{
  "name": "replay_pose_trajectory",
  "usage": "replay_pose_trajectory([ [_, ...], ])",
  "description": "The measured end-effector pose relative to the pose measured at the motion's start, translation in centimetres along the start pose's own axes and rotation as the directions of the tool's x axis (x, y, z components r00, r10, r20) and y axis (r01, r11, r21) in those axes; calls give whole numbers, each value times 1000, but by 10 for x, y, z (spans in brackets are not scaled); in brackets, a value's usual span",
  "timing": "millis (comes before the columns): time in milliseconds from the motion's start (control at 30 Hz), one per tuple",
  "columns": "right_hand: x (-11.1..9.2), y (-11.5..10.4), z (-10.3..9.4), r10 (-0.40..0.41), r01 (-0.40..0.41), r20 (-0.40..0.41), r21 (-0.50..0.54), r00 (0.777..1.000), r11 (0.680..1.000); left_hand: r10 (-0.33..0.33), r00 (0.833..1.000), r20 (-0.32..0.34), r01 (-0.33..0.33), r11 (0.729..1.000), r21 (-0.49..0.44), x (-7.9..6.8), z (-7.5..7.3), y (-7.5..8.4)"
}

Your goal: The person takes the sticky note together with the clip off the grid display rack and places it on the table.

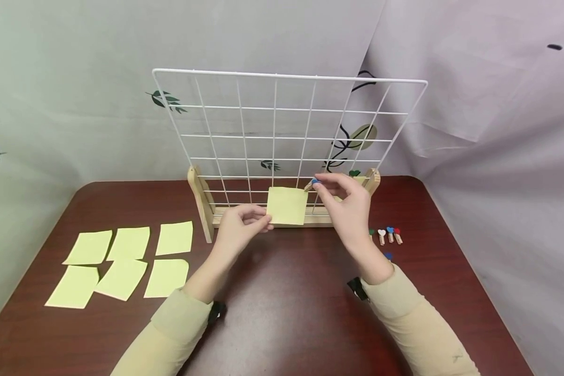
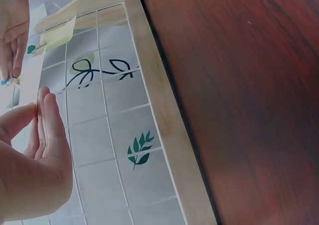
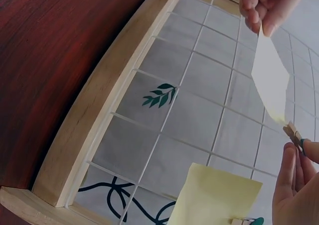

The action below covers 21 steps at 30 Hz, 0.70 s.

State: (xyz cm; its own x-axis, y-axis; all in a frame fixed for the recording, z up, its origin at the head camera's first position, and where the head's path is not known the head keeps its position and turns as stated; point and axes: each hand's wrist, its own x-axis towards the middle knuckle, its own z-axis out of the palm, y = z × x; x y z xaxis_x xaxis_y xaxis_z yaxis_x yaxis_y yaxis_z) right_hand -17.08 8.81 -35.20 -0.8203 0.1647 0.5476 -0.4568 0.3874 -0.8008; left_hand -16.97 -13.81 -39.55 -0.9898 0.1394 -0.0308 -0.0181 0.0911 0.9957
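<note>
A yellow sticky note (image 1: 286, 206) is held up in front of a white wire grid (image 1: 258, 138). My left hand (image 1: 238, 227) pinches the note by its lower left corner between thumb and fingers. With thumb and fingertips my right hand (image 1: 350, 209) pinches a small wooden clothespin (image 3: 293, 133) that has a blue heart on it. The clothespin's tip meets the note's upper right corner. In the right wrist view the held note (image 3: 271, 80) stands apart from the grid bars at its lower end. A second sticky note (image 3: 214, 197) hangs on the grid, with a green-heart clothespin (image 3: 256, 221) on it.
The grid stands in a wooden base (image 1: 202, 206) near the table's far edge. Several yellow sticky notes (image 1: 129, 243) lie on the left of the dark red table (image 1: 272, 313). Several heart clothespins (image 1: 382, 236) lie at the right, partly behind my right wrist. Printed fabric hangs behind.
</note>
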Motion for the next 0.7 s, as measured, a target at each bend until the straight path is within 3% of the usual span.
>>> replay_pose_trajectory([
  [267, -5, -4, -5, 8, -8, -14, 22, 1000, 1000, -34, 999, 4, 34, 999, 14, -8, -11, -1],
  [700, -15, 0, -16, 107, -103, -33, 101, 994, 990, -39, 999, 5, 38, 996, 84, -19, -35, -9],
])
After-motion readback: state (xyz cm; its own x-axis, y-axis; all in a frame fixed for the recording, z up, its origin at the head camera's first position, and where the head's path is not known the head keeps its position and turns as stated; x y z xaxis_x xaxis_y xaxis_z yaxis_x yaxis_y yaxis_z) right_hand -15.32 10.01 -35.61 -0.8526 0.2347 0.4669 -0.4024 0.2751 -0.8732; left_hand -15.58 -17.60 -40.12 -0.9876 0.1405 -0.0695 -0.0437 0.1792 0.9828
